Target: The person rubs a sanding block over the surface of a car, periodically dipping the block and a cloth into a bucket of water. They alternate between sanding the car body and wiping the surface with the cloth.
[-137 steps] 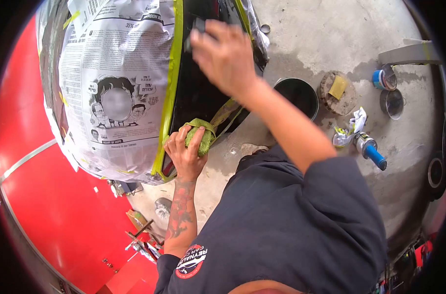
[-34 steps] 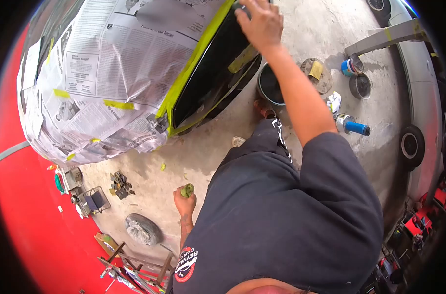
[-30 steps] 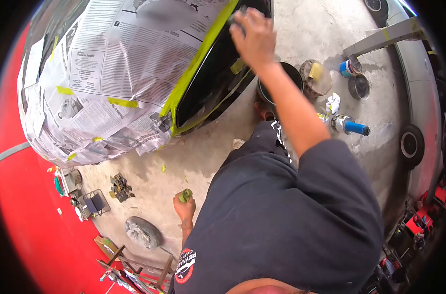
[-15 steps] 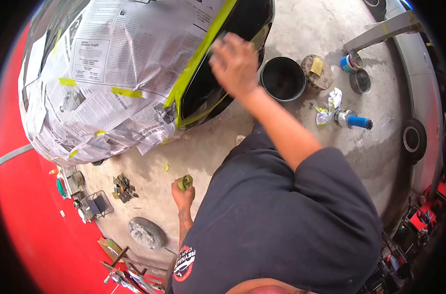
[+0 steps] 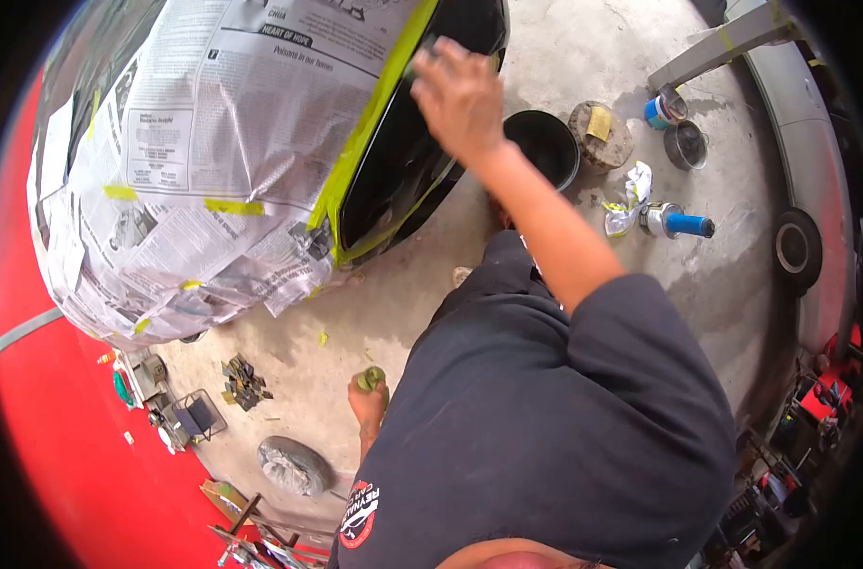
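My right hand (image 5: 464, 100) presses on the glossy black car panel (image 5: 379, 194), near its upper edge. Its fingers are bent over a small dark thing, mostly hidden beneath the fingertips, that I cannot make out. Down at my side, my left hand (image 5: 367, 403) is closed round a crumpled olive-green cloth (image 5: 371, 378). Newspaper (image 5: 204, 123) covers the car beside the panel. Yellow-green masking tape (image 5: 360, 142) runs along the border between the paper and the black surface.
A black bucket (image 5: 572, 175) stands beside the panel, next to a round block (image 5: 612, 152) bearing a yellow piece. Cans (image 5: 657, 220) and a white rag (image 5: 638, 180) are on the floor to the right. Dark scraps (image 5: 245, 382) and a tire (image 5: 308, 460) lie lower left.
My right hand has shifted slightly up along the black panel, still touching it. The view has moved a little, and my left hand with the cloth appears lower and further right.
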### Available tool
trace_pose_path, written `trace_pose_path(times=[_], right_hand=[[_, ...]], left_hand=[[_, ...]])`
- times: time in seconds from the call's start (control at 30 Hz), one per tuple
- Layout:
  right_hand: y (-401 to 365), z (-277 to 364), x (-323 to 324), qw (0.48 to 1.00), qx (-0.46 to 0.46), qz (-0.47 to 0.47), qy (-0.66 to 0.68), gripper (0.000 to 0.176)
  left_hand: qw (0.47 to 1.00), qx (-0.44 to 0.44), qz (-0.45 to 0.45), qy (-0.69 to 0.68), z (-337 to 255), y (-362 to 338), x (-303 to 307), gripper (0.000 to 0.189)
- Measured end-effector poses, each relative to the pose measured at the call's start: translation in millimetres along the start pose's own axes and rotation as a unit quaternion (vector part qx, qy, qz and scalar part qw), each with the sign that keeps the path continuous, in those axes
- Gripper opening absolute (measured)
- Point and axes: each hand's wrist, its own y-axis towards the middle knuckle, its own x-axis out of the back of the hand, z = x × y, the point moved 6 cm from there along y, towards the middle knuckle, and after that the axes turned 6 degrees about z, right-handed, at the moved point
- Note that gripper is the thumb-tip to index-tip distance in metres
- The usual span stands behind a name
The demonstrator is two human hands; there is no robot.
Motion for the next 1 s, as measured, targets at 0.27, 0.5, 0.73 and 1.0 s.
trace_pose_path(times=[0.27, 0.5, 0.73, 1.0], right_hand=[[57.1, -50.6, -5.5, 0.999, 0.022, -0.039, -0.015, 0.033], [162.2, -117.0, -8.0, 0.995, -0.074, 0.017, 0.059, 0.027], [53.8, -59.0, 0.8, 0.995, 0.064, 0.019, 0.069, 0.035], [203.7, -158.1, -43.8, 0.982, -0.037, -0.048, 0.177, 0.029]], left_hand=[[1.000, 0.027, -0.004, 0.001, 15.3, -6.6, -6.9, 0.033], [1.000, 0.013, -0.017, 0.010, -34.1, -5.6, -22.4, 0.037], [0.999, 0.015, 0.018, 0.032, -44.2, 4.6, -43.0, 0.037], [0.996, -0.009, -0.041, 0.080, -134.7, -3.8, -30.7, 0.037]])
